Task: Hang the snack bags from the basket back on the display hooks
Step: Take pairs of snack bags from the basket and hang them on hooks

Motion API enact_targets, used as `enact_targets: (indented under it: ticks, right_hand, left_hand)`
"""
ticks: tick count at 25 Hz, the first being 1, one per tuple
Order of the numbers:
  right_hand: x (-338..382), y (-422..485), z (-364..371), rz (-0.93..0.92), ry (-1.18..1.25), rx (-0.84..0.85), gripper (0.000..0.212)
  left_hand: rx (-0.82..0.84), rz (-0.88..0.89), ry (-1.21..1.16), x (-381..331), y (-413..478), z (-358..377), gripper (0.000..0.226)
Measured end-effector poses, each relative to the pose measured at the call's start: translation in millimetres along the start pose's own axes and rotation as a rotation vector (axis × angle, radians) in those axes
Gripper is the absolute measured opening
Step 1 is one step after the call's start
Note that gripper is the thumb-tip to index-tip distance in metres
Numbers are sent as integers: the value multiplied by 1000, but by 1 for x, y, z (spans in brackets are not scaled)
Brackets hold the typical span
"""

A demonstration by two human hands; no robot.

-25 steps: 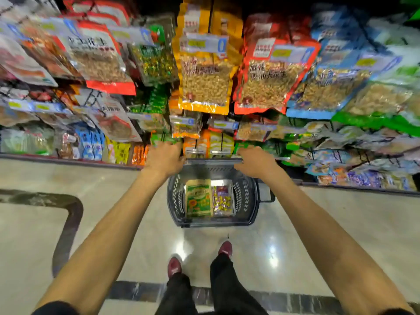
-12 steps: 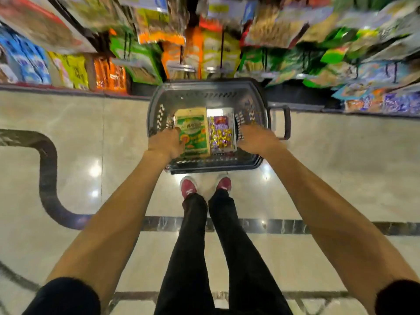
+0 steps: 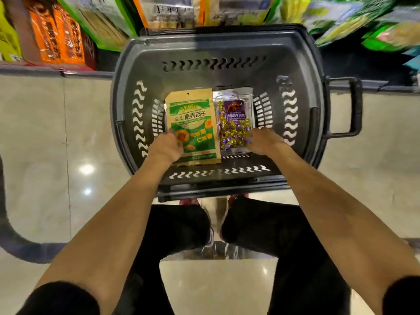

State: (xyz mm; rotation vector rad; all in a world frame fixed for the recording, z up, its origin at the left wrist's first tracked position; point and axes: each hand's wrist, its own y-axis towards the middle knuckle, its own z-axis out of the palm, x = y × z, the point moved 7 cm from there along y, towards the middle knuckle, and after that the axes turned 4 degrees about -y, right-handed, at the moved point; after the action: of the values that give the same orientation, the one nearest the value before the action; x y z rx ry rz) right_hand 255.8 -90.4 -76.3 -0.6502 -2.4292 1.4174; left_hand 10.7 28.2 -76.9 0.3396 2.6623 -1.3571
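Fingers of the left hand (image 3: 166, 147) curl over the left edge of the green sunflower-seed bag (image 3: 193, 126), holding it. Fingers of the right hand (image 3: 264, 142) reach under the right edge of the purple candy bag (image 3: 234, 123); their grip cannot be determined. Both forearms extend straight toward 12 o'clock into the grey basket (image 3: 218, 51). Both bags lie flat, side by side, on the basket bottom. Display shelves (image 3: 56, 39) stand at 12 o'clock beyond the basket.
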Motion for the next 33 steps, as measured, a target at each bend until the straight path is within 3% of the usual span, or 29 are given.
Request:
enact_targets:
  ticks: [5,10,13,15,17,19,23,26,30,33]
  right_hand:
    - [-17,97,34,79,135,-48,34]
    - [-26,122,45,195,340,-43,75]
    - [-31,133,49,226,475,-63,83]
    - [-38,133,51,291,555,-100,86]
    - [-46,126,46,347,606,-186,79]
    - [-52,116,41,362,761,-257,56]
    - [-39,101,44,231,1275,-153,45]
    - [-36,86,34,238,1089,-223,40]
    - [-40,32,-2,278,825,-382,49]
    - [-31,-35,-46,210,688,-458,41]
  left_hand:
    - [-9,-175,-196,21,74,36,57]
    - [9,-293,-512,41,102,62,61]
    - [3,-360,-686,50,105,71,56]
    - [15,-411,-768,57,103,75,65]
    - [-5,-447,-829,57,98,75,67]
    - [-17,-460,-951,50,90,73,50]
    - [147,-408,-1192,25,69,75,37]
    - [132,-343,-1247,13,56,64,22]
    - [-5,-276,-1244,2,15,27,34]
    - [-125,-192,-1248,-6,-33,-13,39]
